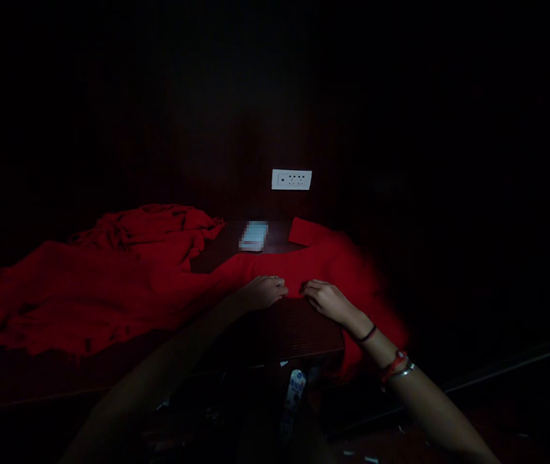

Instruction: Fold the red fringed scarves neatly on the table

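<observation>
A long piece of red cloth (298, 265) runs across the dark wooden table (298, 332) in front of me, with its right part hanging past the table's right edge. My left hand (264, 293) pinches the cloth's near edge, thumb and fingers pressed together. A short way to the right, my right hand (325, 299) is closed on the same edge, its fingers curled down. Between the hands, the strip of cloth lies roughly flat. Bunched, wrinkled red fabric (124, 283) spreads over the left of the table, with what look like loose strands at its far side.
Behind the cloth lies a pale, blurred-out rectangular object (254, 236). A white wall socket (292, 180) is set in the dark wall. Below the table edge, a light printed item (296, 385) shows, its kind unclear. Small pale scraps (371, 459) lie on the floor. Much of the room is dark.
</observation>
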A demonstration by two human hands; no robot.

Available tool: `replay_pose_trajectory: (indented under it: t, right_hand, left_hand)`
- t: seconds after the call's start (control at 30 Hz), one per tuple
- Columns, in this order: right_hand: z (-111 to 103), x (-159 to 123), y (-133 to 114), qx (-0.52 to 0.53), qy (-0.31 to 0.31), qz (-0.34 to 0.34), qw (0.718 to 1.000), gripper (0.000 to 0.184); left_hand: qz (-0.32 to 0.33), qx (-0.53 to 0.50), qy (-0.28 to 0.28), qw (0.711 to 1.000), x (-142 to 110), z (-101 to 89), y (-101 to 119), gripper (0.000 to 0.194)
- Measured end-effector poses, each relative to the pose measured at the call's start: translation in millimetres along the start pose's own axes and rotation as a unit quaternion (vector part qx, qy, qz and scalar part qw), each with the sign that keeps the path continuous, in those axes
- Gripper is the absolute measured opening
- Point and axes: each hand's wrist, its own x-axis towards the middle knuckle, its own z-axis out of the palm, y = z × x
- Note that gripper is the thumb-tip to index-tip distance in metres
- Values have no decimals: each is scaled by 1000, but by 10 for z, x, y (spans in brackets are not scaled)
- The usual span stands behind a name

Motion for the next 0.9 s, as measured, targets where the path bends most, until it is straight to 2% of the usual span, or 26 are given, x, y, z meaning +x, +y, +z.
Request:
replay_pose_trajectory:
  t: [0.1,0.17,0.27,0.33,0.4,0.5,0.6,0.7,0.77,0.8,0.9]
  right_hand:
    - [-100,-78,20,27,-22,-14,999,26]
    - [-153,-133,78,31,-17,4,999,30]
    - [-167,-223,219,-17,-2,114,993,41]
    - [-137,-296,321,-41,-38,176,983,50]
    - [-104,-384,415,-42,-83,199,976,51]
    - [-96,-530,532,-39,-111,228,967,48]
    - [-149,-632,610,-47,-130,291,947,48]
    - [-230,-569,608,-59,-126,334,932,50]
    - [-267,-401,552,-77,-81,341,933,51]
    - [-271,-287,515,-87,-54,334,937,52]
    - [-206,80,434,-92,-15,270,958,55]
  left_hand:
    - [32,-52,20,998,-28,-32,5,24]
    - [30,-70,38,996,-27,-13,4,26]
    - [-17,-64,54,996,0,83,-2,31]
    - [-65,-53,47,995,14,173,-11,33]
    - [-107,-47,8,993,11,254,-28,40]
    - [-138,-57,-88,985,-28,294,-70,47]
    - [-151,-89,-155,972,-60,217,-114,51]
    - [-164,-118,-191,961,9,86,-118,53]
    - [-180,-123,-183,959,142,20,-85,49]
    - [-190,-117,-157,962,228,6,-61,47]
    - [-251,-65,-33,965,478,62,10,46]
